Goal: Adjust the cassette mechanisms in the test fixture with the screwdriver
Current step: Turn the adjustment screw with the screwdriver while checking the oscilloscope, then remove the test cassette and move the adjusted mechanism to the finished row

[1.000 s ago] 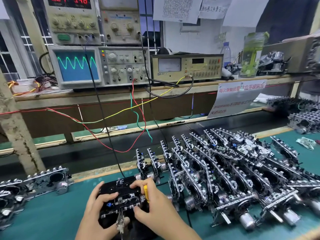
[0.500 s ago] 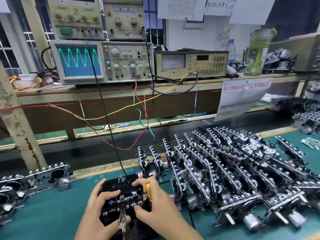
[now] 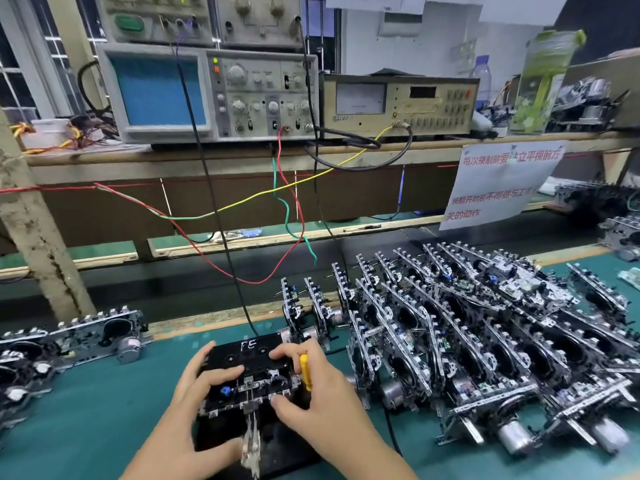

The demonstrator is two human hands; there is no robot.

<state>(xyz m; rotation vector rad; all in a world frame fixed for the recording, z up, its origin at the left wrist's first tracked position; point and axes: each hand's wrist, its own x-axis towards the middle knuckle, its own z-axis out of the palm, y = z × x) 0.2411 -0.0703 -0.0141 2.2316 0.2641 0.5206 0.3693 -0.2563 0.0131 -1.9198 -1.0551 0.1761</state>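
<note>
Right, closest to me, my left hand (image 3: 194,403) is spread over the left end of the cassette mechanism (image 3: 247,379) seated in the black test fixture (image 3: 242,441), fingers wide and pressing, thumb down by the clear clip at the fixture's front. My right hand (image 3: 311,396) clamps the right end, and the yellow screwdriver (image 3: 304,371) is tucked in that hand, its handle poking up between the fingers; I can't see the tip, so I can't tell whether it is on a screw.

Just past my fingertips sits the cassette shell marked "FE". Beyond my right knuckles, rows of mechanisms (image 3: 467,327) lean in a stack; beyond my left hand, a few more lie flat.

Further out, here's the change: the oscilloscope (image 3: 156,93) showed a green sine trace a moment ago, and now its screen reads plain blue, though blur may hide it. I'd judge the signal dropped, so this unit is between readings.
</note>
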